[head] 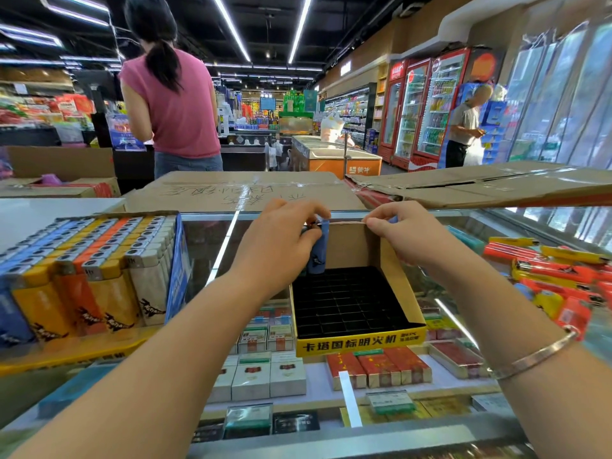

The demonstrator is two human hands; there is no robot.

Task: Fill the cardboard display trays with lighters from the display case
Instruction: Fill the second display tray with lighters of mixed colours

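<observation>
An empty cardboard display tray [361, 341] with a black grid insert and a yellow front stands on the glass counter at the centre. Above its back left corner my left hand [281, 240] grips a small bundle of blue lighters [319, 250]. A thin rubber band [346, 222] stretches from that bundle to my right hand [404, 233], which pinches its other end over the tray's tall back wall. A second tray [82, 356] at the left is packed with blue, yellow, orange and white lighters. Loose orange and yellow lighters [556, 270] lie piled on the glass at the right.
Cigarette packs [268, 376] sit inside the glass case below. Flattened cardboard boxes [245, 190] lie behind the counter's far edge. A person in a pink top [172, 104] stands beyond them, and another person [463, 127] stands by the drink fridges at the right.
</observation>
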